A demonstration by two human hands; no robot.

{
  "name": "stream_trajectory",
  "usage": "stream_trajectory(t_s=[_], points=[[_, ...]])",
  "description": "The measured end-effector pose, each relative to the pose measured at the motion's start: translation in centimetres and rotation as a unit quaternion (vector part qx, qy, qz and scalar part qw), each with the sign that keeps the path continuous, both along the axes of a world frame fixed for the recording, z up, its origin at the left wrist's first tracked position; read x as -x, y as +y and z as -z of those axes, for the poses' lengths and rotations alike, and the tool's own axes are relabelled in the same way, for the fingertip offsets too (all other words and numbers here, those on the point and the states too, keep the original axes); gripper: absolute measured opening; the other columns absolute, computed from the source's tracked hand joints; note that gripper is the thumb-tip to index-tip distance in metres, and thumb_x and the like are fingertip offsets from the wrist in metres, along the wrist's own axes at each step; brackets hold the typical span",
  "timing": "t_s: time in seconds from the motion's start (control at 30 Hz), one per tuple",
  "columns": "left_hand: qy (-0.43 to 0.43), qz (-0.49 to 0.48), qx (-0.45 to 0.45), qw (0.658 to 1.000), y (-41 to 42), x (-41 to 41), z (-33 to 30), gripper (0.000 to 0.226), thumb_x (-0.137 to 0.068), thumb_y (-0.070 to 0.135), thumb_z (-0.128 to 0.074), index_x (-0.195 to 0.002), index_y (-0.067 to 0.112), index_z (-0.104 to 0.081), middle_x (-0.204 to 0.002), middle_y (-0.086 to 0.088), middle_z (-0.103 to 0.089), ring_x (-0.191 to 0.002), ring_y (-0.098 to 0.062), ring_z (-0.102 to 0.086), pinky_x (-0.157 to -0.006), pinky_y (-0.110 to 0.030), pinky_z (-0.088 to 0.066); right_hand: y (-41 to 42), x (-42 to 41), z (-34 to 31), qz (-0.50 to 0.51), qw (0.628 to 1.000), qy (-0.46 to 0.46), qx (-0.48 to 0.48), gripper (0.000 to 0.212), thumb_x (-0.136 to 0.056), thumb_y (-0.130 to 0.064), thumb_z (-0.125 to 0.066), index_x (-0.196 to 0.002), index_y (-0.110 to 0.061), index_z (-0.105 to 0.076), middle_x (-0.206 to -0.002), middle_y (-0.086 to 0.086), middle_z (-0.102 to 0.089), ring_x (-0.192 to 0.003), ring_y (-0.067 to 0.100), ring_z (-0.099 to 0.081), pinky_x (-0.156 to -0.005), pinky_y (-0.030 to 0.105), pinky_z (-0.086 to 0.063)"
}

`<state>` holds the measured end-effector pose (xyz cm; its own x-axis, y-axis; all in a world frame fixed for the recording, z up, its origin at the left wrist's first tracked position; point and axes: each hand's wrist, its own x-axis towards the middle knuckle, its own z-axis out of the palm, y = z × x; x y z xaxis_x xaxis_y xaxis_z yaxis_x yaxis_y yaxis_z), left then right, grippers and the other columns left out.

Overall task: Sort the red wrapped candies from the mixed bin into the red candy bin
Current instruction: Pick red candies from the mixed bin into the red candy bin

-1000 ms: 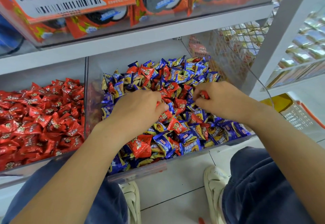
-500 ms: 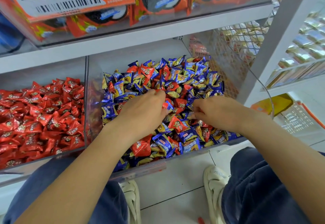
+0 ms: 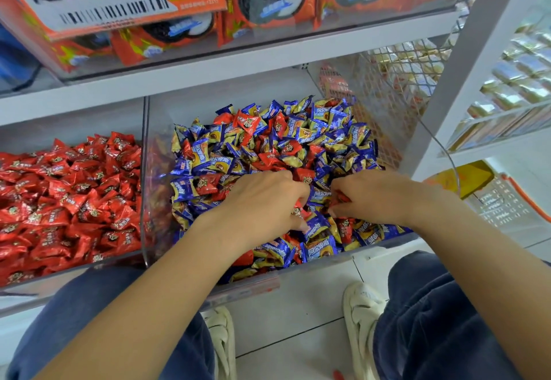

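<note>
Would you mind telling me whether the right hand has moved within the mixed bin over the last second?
Yes. The right hand has drawn nearer the mixed bin's clear front wall and inward toward the left hand, its fingers curled on red candies.

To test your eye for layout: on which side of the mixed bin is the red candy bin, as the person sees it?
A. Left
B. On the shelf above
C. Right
A: the red candy bin adjoins the mixed bin on its left, same shelf.
</note>
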<state>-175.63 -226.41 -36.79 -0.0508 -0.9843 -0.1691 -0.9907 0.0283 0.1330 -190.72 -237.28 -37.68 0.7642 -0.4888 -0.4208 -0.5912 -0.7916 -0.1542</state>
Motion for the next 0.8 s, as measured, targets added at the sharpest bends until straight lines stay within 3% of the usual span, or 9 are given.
stream_trajectory(t_s=[0.1, 0.2, 0.33, 0.5, 0.57, 0.67, 0.8], points=[[0.038, -0.043, 0.06, 0.997, 0.5, -1.9, -1.4, 0.02, -0.084, 0.049, -0.059, -0.086, 0.034, -0.047, -0.091, 0.011, -0.045, -0.081, -0.011, -0.048, -0.062, -0.028, -0.035, -0.4, 0.3, -0.7, 0.018, 0.992, -0.126, -0.027, 0.019, -0.093, -0.033, -0.051, -0.08, -0.019, -0.051, -0.069, -0.007, -0.05, -0.067, 0.014, -0.049, -0.065, 0.032, -0.043], [0.053, -0.113, 0.105, 0.987, 1.5, -5.1, -3.4, 0.024, -0.075, 0.038, -0.067, -0.071, 0.03, -0.045, -0.078, 0.01, -0.047, -0.075, -0.016, -0.048, -0.062, -0.029, -0.033, -0.8, 0.5, -1.8, 0.05, 0.975, -0.213, -0.043, 0.021, -0.086, -0.028, -0.057, -0.073, -0.013, -0.053, -0.065, 0.001, -0.054, -0.061, 0.017, -0.049, -0.063, 0.033, -0.042], [0.052, -0.183, 0.101, 0.977, 3.0, -7.4, -4.7, 0.022, -0.073, 0.035, -0.072, -0.077, 0.029, -0.051, -0.064, 0.0, -0.055, -0.057, -0.017, -0.048, -0.057, -0.031, -0.037, -0.5, 0.9, -2.4, 0.073, 0.976, -0.196, -0.055, 0.026, -0.081, -0.027, -0.062, -0.063, -0.018, -0.046, -0.057, -0.003, -0.046, -0.052, 0.01, -0.042, -0.054, 0.029, -0.035], [0.069, -0.192, 0.104, 0.973, 3.8, -7.6, -4.5, 0.017, -0.076, 0.04, -0.068, -0.092, 0.039, -0.061, -0.056, -0.001, -0.058, -0.042, -0.009, -0.042, -0.054, -0.027, -0.039, 0.1, 1.0, -1.3, 0.065, 0.98, -0.176, -0.06, 0.011, -0.09, -0.026, -0.055, -0.09, -0.019, -0.047, -0.069, 0.0, -0.056, -0.056, 0.012, -0.049, -0.056, 0.03, -0.039], [0.107, -0.198, 0.132, 0.965, 4.1, -7.6, -4.6, 0.013, -0.077, 0.043, -0.069, -0.088, 0.039, -0.063, -0.067, 0.004, -0.064, -0.046, -0.008, -0.046, -0.057, -0.024, -0.04, 0.4, 0.5, -1.3, 0.066, 0.972, -0.211, -0.076, 0.007, -0.092, -0.031, -0.053, -0.092, -0.028, -0.047, -0.066, -0.002, -0.058, -0.049, 0.009, -0.047, -0.051, 0.026, -0.038], [0.206, -0.225, 0.182, 0.935, 5.6, -8.0, -5.6, 0.015, -0.077, 0.042, -0.072, -0.09, 0.041, -0.065, -0.087, 0.021, -0.065, -0.071, 0.004, -0.055, -0.066, -0.01, -0.038, 1.8, -1.7, -2.2, 0.075, 0.939, -0.312, -0.125, 0.003, -0.093, -0.034, -0.053, -0.093, -0.032, -0.053, -0.067, 0.004, -0.063, -0.049, 0.015, -0.051, -0.05, 0.027, -0.04], [0.211, -0.303, 0.264, 0.891, 10.3, -11.8, -5.8, 0.025, -0.081, 0.041, -0.07, -0.104, 0.038, -0.062, -0.101, 0.019, -0.063, -0.099, 0.003, -0.053, -0.082, -0.01, -0.033, 5.6, -5.5, -3.6, 0.059, 0.893, -0.421, -0.149, 0.002, -0.092, -0.032, -0.054, -0.092, -0.031, -0.056, -0.074, 0.004, -0.066, -0.056, 0.015, -0.058, -0.058, 0.034, -0.05]])
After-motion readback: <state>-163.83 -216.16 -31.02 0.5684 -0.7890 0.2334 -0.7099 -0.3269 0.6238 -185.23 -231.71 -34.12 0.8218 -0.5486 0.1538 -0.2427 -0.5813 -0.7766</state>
